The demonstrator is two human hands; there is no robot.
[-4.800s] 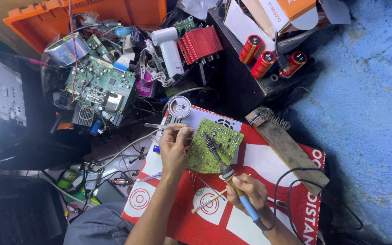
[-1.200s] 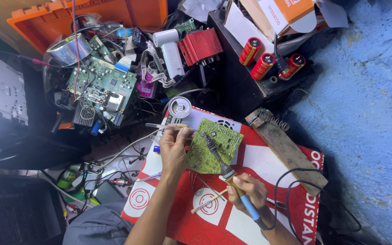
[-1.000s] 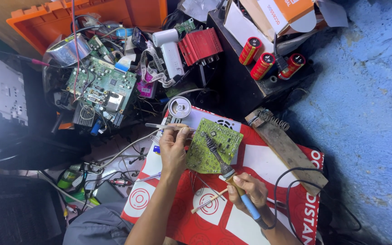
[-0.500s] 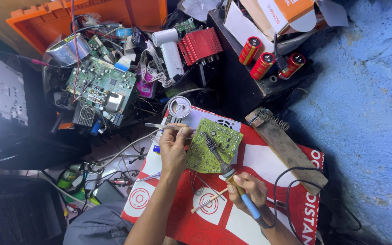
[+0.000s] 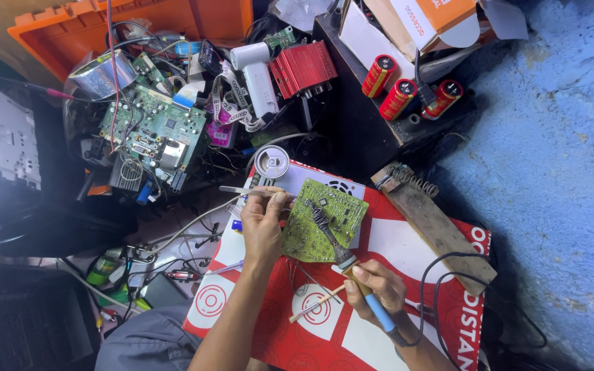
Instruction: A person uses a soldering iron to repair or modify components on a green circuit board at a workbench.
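- Our left hand [image 5: 262, 230] grips the left edge of a green circuit board [image 5: 324, 220] and pinches tweezers [image 5: 245, 191].
- The board lies on a red and white sheet [image 5: 379, 302].
- Our right hand [image 5: 378, 288] is closed around a blue-handled soldering iron [image 5: 352, 271], its tip resting on the board.
- A small solder tin [image 5: 271, 162] sits just beyond the board.

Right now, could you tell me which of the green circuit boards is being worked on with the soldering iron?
The small green circuit board on the red printed sheet, steadied by the left hand. The larger green board lies untouched in the clutter beside the orange crate.
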